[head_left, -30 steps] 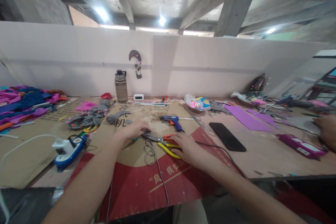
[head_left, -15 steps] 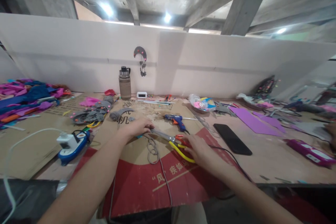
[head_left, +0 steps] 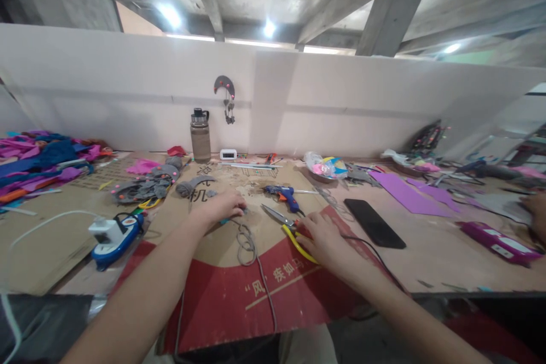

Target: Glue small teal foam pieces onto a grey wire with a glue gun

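Note:
My right hand (head_left: pixel 323 237) is closed around the yellow and red handles of a pair of scissors (head_left: pixel 286 224), whose steel blades point up and left over the cardboard sheet (head_left: pixel 222 296). My left hand (head_left: pixel 222 206) rests knuckles-up on the cardboard with its fingers curled; something small and blue-green peeks from under it. A looped grey cord (head_left: pixel 246 243) lies just below that hand. A blue glue gun (head_left: pixel 285 195) lies beyond the scissors.
A black phone (head_left: pixel 374 223) lies right of my right hand. A blue and white power strip (head_left: pixel 111 232) sits at left, grey felt pieces (head_left: pixel 147 185) and a water bottle (head_left: pixel 200 135) behind. Purple sheets (head_left: pixel 405 193), a magenta case (head_left: pixel 495 242) and another person's hand (head_left: pixel 535 209) are at right.
The scissors slid right and away from my left hand, their blades swinging from pointing left to pointing up-left. My left hand stayed put.

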